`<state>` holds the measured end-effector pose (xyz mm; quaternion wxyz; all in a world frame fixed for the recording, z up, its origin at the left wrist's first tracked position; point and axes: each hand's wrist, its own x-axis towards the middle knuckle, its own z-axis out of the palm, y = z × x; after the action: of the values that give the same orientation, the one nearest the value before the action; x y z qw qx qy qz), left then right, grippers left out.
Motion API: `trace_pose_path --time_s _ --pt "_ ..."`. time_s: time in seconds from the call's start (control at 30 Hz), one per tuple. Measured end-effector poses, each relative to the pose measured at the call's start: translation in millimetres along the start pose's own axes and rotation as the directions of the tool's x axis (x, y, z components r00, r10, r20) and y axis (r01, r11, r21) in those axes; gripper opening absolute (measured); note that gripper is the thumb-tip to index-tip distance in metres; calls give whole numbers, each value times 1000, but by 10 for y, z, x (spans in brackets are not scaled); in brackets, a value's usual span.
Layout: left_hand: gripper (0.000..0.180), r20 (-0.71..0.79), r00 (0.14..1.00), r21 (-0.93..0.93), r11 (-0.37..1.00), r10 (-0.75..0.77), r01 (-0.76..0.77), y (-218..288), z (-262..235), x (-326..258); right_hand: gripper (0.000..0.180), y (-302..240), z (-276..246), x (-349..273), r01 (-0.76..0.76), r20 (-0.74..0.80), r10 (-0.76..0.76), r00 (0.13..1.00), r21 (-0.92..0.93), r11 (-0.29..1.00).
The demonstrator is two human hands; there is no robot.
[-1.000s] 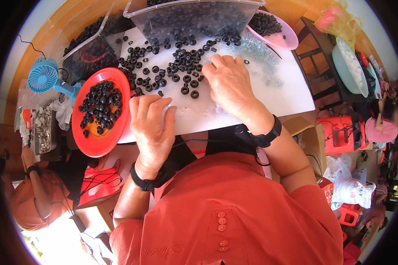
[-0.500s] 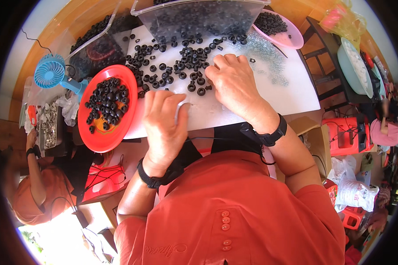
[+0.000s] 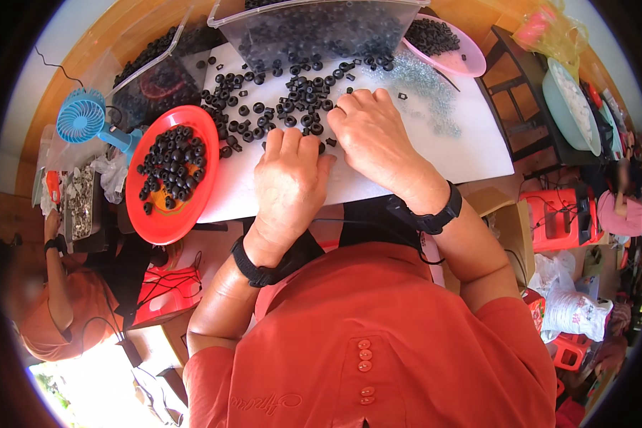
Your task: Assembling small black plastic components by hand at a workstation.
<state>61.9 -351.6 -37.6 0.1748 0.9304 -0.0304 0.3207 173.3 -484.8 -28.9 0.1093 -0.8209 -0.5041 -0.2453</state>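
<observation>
My left hand (image 3: 289, 175) is over the white tabletop, at the near edge of a spread of small round black parts (image 3: 307, 93). Its fingers curl downward with the thumb drawn in, and the fingertips are hidden. To its right, close by, my right hand (image 3: 373, 132) is bent into a closed grip, knuckles up. Whatever lies under its fingers is hidden by the hand. Single black pieces show beside both hands. Left of them, a red plate (image 3: 139, 214) holds a heap of round black parts.
A clear plastic bin (image 3: 321, 36) full of black parts stands at the far edge. Small clear pieces (image 3: 428, 93) lie at right, near a pink dish (image 3: 471, 64) with black parts. A blue fan (image 3: 80, 118) stands left. Another person's arm (image 3: 57, 292) is at far left.
My left hand has moved right and slightly down over the parts, its fingers bending from a looser, spread pose. My right hand has shifted very slightly left.
</observation>
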Motion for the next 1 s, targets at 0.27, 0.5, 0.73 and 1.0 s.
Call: trace_pose_path --time_s 0.27,0.5,0.73,1.0 --pt "16 -10 999 -45 998 -50 50 -161 -1 -94 9 32 -41 -32 -13 62 15 998 -22 1000" --pt "16 -17 996 -53 995 -84 83 -138 19 -76 8 62 -44 -31 31 43 -30 999 -21 999" --pt "20 -27 998 -30 998 -63 63 -68 -22 -52 16 117 -97 -120 -38 -77 59 995 249 968" --pt "19 16 1000 -88 996 14 -12 -123 17 -30 16 -128 -222 -288 -173 -59 361 931 798 577"
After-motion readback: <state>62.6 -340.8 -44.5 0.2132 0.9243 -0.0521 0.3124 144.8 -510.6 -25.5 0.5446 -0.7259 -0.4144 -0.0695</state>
